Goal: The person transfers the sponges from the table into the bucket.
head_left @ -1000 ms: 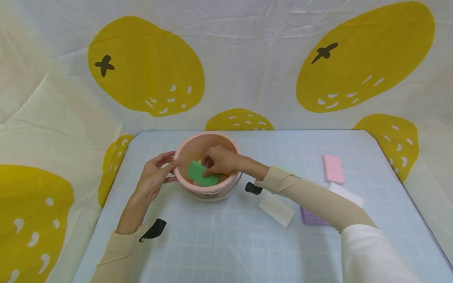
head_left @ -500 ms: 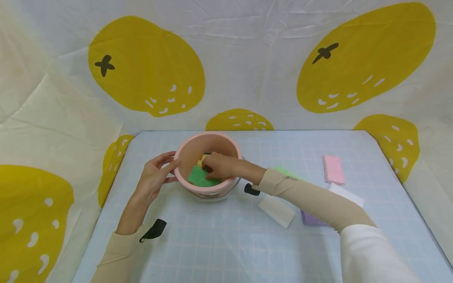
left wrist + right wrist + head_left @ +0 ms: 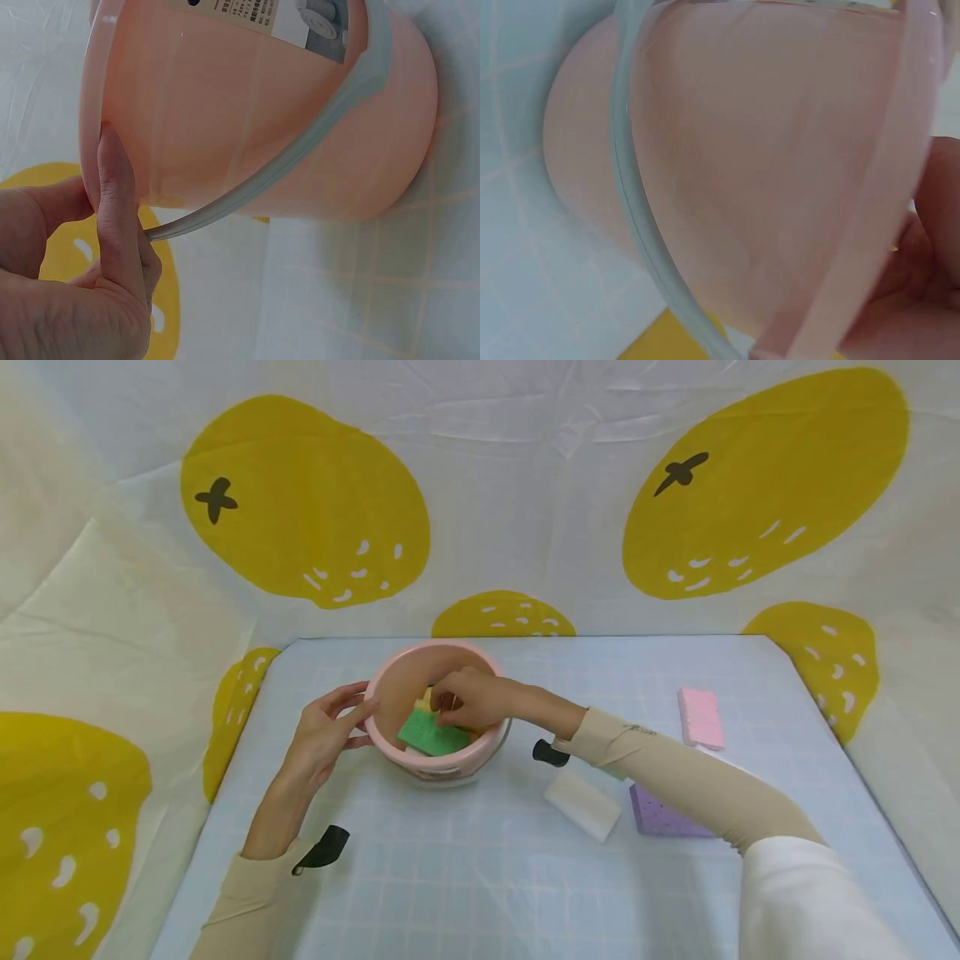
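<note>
A pink bucket [image 3: 442, 767] stands on the light blue gridded mat. In it a green sponge [image 3: 429, 735] lies tilted beside a yellow sponge [image 3: 425, 700]. My right hand [image 3: 453, 706] reaches over the rim, bent fingers at the green sponge's upper edge; whether they pinch it is hidden. My left hand [image 3: 352, 722] rests against the bucket's left side. The left wrist view shows its thumb [image 3: 116, 195] lying straight along the bucket [image 3: 262, 112] wall under the rim. In the right wrist view the bucket [image 3: 742, 150] fills the frame, with part of my right hand [image 3: 930, 262] beyond its rim.
Right of the bucket lie a white sponge [image 3: 583, 804], a purple sponge [image 3: 660, 810] partly under my right sleeve, and a pink sponge [image 3: 701, 717]. The bucket's grey handle [image 3: 300, 165] hangs down its side. Lemon-print cloth walls rise behind and to both sides of the mat.
The green sponge went from held tilted above the front rim to lying lower inside the bucket. My right hand has since lifted slightly and drawn right. My left hand stayed put.
</note>
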The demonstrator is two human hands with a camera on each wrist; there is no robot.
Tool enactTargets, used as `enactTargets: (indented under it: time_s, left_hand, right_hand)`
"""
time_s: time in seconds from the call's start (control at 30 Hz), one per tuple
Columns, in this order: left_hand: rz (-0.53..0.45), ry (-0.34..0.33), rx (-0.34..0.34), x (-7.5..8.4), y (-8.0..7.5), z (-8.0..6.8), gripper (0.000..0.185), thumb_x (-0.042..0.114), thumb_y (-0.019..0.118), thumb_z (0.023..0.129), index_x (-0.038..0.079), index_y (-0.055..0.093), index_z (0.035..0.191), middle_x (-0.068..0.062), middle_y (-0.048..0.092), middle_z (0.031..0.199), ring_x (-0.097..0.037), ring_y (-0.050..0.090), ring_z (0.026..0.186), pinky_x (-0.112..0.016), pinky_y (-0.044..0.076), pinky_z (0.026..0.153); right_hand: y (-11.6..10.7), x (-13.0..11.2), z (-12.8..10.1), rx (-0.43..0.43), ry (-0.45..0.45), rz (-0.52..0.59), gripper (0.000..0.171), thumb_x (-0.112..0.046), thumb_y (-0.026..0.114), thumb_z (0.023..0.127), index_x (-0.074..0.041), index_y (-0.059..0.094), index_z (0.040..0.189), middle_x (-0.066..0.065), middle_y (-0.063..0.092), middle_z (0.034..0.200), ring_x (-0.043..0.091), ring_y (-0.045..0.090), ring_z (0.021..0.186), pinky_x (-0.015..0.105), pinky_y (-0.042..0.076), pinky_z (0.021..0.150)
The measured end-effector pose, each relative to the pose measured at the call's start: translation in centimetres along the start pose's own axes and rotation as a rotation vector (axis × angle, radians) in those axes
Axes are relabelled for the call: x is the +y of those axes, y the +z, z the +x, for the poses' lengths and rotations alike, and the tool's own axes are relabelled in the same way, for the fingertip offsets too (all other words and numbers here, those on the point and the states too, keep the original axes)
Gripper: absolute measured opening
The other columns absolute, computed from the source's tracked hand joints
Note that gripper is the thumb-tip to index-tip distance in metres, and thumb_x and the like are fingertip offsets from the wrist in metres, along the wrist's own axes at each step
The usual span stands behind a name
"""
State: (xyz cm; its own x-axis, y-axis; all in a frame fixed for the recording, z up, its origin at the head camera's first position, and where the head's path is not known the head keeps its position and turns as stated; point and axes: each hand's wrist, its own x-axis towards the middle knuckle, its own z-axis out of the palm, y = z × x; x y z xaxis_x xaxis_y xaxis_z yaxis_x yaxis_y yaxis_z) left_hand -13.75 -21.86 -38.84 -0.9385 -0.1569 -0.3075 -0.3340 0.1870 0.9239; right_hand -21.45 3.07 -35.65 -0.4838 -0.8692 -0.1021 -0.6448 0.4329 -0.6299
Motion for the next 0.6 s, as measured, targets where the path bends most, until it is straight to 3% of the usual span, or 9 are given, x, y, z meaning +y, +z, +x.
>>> enactTargets:
  time_s: [0.2, 0.6]
  left_hand:
    - [0.005, -0.008, 0.005, 0.1, 0.0, -0.1, 0.058, 0.031, 0.071, 0.099, 0.012, 0.052, 0.150, -0.014, 0.049, 0.147, -0.011, 0.067, 0.090, -0.028, 0.062, 0.076]
    - [0.006, -0.012, 0.009, 0.4, 0.1, -0.2, 0.059, 0.031, 0.071, 0.099, 0.011, 0.051, 0.151, -0.015, 0.048, 0.148, -0.011, 0.064, 0.089, -0.027, 0.062, 0.075]
  right_hand:
    - [-1.3, 0.4, -1.1, 0.029, -0.015, 0.051, 0.023, -0.011, 0.071, 0.098, 0.004, 0.069, 0.115, 0.007, 0.070, 0.103, 0.018, 0.064, 0.096, 0.025, 0.056, 0.088]
    - [-3.1, 1.2, -3.8, 0.208, 0.022, 0.160, 0.022, -0.014, 0.072, 0.098, -0.002, 0.069, 0.116, 0.006, 0.070, 0.107, 0.019, 0.067, 0.100, 0.030, 0.058, 0.092]
